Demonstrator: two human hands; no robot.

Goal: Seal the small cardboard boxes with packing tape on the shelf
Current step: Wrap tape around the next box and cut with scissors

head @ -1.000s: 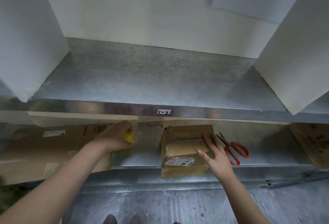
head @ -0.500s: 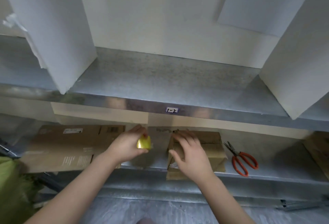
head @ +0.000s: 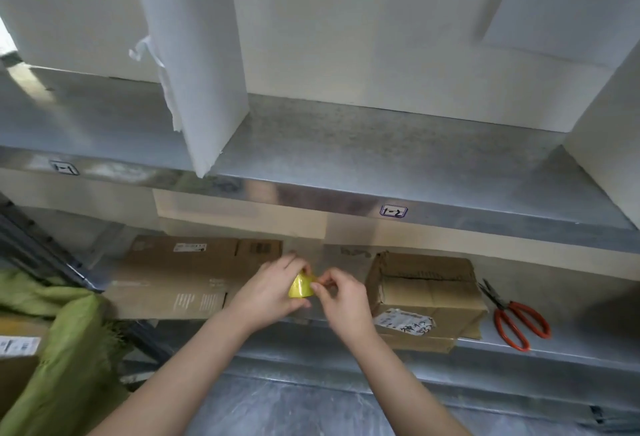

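A small worn cardboard box (head: pixel 424 292) with a white label sits on the lower metal shelf (head: pixel 571 349), its top flaps folded down with an open seam. To its left, my left hand (head: pixel 272 292) grips a yellow roll of packing tape (head: pixel 300 287). My right hand (head: pixel 341 300) pinches at the roll's edge with fingertips. Both hands hover in front of the shelf, apart from the box.
Red-handled scissors (head: pixel 516 323) lie right of the box. A large flat cardboard box (head: pixel 187 273) lies at the left of the shelf. Green fabric (head: pixel 65 342) hangs at lower left. An upper metal shelf (head: pixel 346 158) with white dividers (head: pixel 194 54) overhangs.
My right hand left the small box and came to the tape roll. My left hand carried the roll rightward, away from the flat box. The view shifted left.
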